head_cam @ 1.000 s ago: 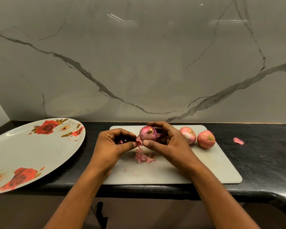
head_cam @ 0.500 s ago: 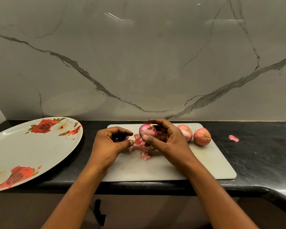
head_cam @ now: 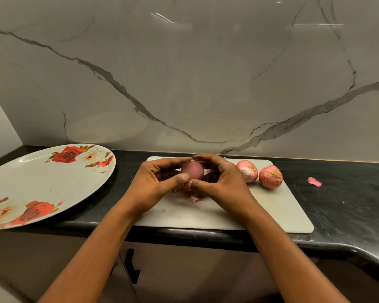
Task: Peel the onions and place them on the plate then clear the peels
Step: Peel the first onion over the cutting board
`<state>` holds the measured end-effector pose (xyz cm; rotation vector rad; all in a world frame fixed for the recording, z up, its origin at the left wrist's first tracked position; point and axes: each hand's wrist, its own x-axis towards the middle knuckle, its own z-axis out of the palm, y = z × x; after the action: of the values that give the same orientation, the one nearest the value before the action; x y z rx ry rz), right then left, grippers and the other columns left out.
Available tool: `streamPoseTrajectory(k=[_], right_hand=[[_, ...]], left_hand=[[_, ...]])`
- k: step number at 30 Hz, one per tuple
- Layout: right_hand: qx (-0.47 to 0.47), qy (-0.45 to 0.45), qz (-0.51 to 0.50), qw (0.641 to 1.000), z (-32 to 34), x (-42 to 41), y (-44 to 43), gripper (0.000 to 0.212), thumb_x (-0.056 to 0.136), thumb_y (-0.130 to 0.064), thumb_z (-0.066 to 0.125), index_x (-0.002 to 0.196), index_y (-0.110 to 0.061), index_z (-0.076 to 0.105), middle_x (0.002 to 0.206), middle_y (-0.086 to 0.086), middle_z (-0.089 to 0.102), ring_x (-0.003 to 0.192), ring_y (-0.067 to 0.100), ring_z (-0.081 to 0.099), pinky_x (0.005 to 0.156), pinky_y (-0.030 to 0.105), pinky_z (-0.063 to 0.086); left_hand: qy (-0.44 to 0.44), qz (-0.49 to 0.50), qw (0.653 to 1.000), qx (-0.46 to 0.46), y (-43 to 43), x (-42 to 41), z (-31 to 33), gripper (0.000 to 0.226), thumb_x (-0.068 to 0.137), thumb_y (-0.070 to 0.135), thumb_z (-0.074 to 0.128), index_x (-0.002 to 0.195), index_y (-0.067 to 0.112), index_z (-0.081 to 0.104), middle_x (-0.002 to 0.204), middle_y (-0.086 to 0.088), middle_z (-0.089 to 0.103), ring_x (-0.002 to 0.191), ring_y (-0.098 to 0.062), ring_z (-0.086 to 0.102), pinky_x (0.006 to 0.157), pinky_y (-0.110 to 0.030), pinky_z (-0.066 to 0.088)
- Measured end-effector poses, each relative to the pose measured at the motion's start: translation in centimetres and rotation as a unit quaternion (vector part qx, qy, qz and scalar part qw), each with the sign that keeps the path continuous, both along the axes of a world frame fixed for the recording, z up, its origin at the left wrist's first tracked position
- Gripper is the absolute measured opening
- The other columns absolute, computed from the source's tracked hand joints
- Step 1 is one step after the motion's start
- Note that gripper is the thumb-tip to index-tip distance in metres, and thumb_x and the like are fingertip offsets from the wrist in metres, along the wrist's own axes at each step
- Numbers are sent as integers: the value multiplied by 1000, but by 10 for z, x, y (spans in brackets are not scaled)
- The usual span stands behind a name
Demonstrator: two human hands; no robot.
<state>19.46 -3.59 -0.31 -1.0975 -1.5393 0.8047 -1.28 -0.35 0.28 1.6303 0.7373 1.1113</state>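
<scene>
I log: left hand (head_cam: pixel 153 182) and right hand (head_cam: pixel 225 182) gripping held onion (head_cam: pixel 192 170), smooth, purple, above cutting board (head_cam: pixel 271 211) | middle onion (head_cam: pixel 247 171), right onion (head_cam: pixel 270 177), skins on, touching, on board | peel scraps (head_cam: pixel 193 199) beneath hands | stray peel (head_cam: pixel 314 181) on black counter (head_cam: pixel 348 204) | floral plate (head_cam: pixel 31 182) at left.

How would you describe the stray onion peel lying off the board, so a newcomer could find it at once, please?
On the black counter, find the white cutting board. Right of it, past the two onions resting there, lies a small pink peel flake. Unlike the scraps under the hands, it sits alone, off the board.
</scene>
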Motion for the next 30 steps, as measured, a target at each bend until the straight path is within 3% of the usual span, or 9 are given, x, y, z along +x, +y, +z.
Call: streamPoseTrajectory(k=[8,15,20,24,28,30], right_hand=[[-28,61,37,997,1,2,5,40,96,-8,73,133,-26,72,117,-1,79,106,16,77,86,38,66],[-46,88,48,994,1,3,5,39,96,-5,73,133,-17,72,113,-1,81,106,16,77,85,31,64],[-51,89,53,993,0,3,6,42,95,-1,72,134,-17,71,115,0,80,109,17,77,92,38,64],[-51,91,42,994,0,2,6,45,97,8,62,135,-15,71,114,0,81,107,17,77,85,29,63],[-62,98,43,992,1,1,6,41,99,-1,65,137,-17,70,107,3,82,91,22,79,80,34,63],[-64,98,48,992,1,1,5,42,98,-10,73,138,-18,69,111,3,81,94,22,79,81,37,63]], left_hand=[[-24,-8,1000,-3,3,-3,-2,48,86,-3,76,132,4,69,123,-8,77,116,-26,74,92,-34,63],[-19,-14,1000,8,5,-3,-4,47,85,-4,77,130,5,70,121,-8,78,114,-26,75,92,-35,63],[-29,-15,999,-8,7,-3,-4,45,85,-4,77,129,5,71,120,-7,79,113,-25,76,91,-32,63],[-41,-19,999,-22,10,-4,-5,45,86,-5,76,130,3,71,120,-10,78,112,-29,76,94,-35,62],[-26,-11,999,-18,12,-3,-6,47,86,-1,78,131,9,72,124,-5,77,114,-27,75,95,-37,62],[-21,-11,1000,-19,12,-3,-6,48,85,2,80,131,12,72,124,-4,77,115,-26,75,96,-41,62]])
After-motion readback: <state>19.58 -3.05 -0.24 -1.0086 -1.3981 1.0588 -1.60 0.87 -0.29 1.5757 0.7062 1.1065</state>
